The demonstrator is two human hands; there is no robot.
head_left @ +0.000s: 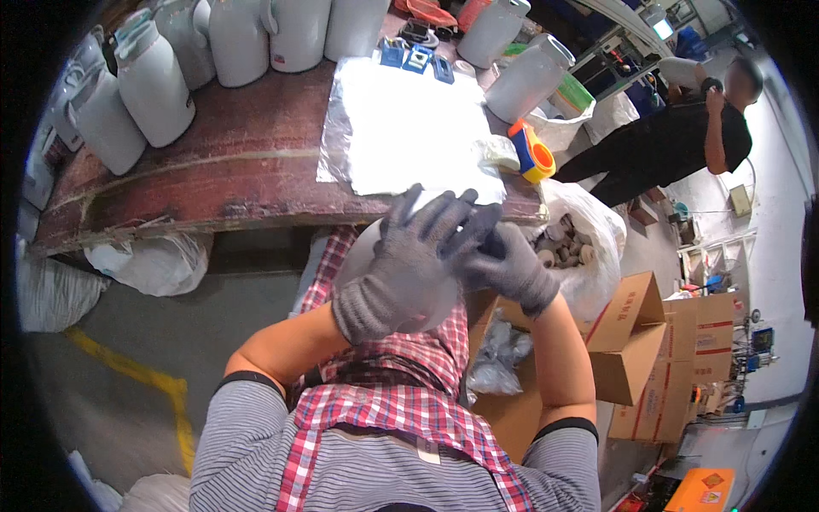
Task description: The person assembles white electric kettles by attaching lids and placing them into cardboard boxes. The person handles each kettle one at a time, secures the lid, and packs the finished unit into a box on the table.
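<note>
Both my hands wear grey knit gloves and meet in front of my chest, below the table's front edge. My left hand [401, 273] is spread over a white rounded container [363, 252] and grips it against my apron. My right hand [512, 264] presses against the container's right side, with its fingers curled at the top. Most of the container is hidden under my gloves.
A dark wooden table [230, 162] carries a sheet of foil [401, 119], several white jugs [153, 81] and a yellow-orange tape dispenser [533, 154]. A white bag of small parts [580, 247] and open cardboard boxes [640, 341] stand to my right. Another person [682, 136] stands at the far right.
</note>
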